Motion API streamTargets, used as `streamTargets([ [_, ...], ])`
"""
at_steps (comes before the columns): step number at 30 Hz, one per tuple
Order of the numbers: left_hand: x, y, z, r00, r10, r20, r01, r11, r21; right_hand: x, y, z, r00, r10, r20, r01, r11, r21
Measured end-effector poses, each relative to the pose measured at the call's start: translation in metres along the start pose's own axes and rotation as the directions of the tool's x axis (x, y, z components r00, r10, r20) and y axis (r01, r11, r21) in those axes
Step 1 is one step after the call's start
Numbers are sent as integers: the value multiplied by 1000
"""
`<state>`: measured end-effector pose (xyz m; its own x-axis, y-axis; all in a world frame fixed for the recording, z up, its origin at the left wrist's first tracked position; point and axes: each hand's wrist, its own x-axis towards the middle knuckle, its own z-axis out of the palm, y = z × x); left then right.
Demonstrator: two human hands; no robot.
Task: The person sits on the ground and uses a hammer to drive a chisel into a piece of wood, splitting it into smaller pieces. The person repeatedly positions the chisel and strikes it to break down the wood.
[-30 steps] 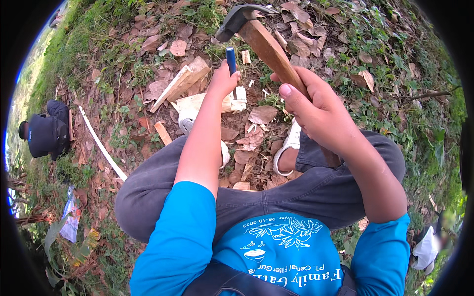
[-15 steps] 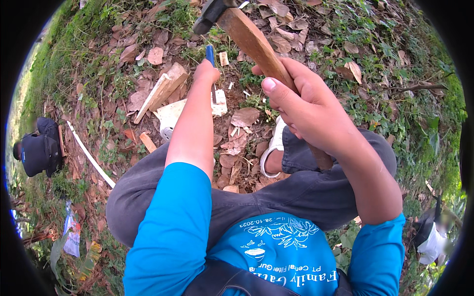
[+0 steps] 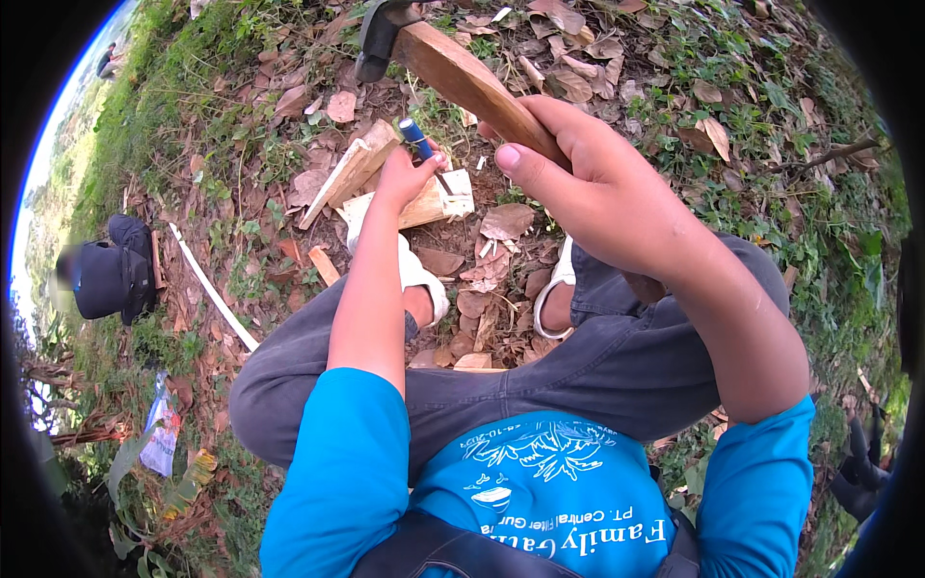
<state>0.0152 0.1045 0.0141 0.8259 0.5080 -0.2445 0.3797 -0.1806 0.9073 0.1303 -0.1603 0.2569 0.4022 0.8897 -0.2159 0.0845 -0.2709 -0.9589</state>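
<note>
My left hand [image 3: 409, 178] is closed round a chisel [image 3: 416, 138] with a blue handle. The chisel leans, and its dark blade meets a pale, notched piece of wood [image 3: 431, 204] on the ground between my feet. In my right hand [image 3: 588, 178] is a hammer [image 3: 462, 72], gripped by its wooden handle. Its dark metal head is raised above and beyond the chisel, apart from it. A thicker split piece of wood [image 3: 355, 169] lies just left of the one under the chisel.
Dry leaves [image 3: 506, 222] and small wood chips cover the ground among low green plants. A long white strip [image 3: 212, 294] lies to the left. Further left are a person in dark clothes [image 3: 111, 275] and a plastic bag [image 3: 161, 429]. A stick [image 3: 838, 154] lies at the right.
The chisel's handle now leans more, its top pointing left. The wood under it has tipped and shows its side. The hammer stays raised; the whole view has shifted a little.
</note>
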Motion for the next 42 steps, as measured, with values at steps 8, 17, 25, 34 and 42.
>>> streamTargets([
  [8, -8, -20, 16, 983, -15, -184, 16, 1000, 6, -4, -3, 14, 999, -35, 19, 36, 998, -52],
  [17, 19, 5, 35, 978, 68, -198, -62, 997, 34, 6, 6, 12, 999, 24, -33, -27, 995, -93],
  [25, 93, -16, 42, 993, -93, -71, 102, 985, 141, 9, 7, 7, 999, 28, -35, -32, 989, -147],
  [34, 142, -38, 35, 981, 70, -182, -46, 990, 136, 9, -1, -1, 997, 73, -31, -75, 994, -80],
  [42, 140, -40, 48, 858, -416, -300, 264, 860, -437, 11, 10, -5, 998, -2, -70, -6, 994, -112],
])
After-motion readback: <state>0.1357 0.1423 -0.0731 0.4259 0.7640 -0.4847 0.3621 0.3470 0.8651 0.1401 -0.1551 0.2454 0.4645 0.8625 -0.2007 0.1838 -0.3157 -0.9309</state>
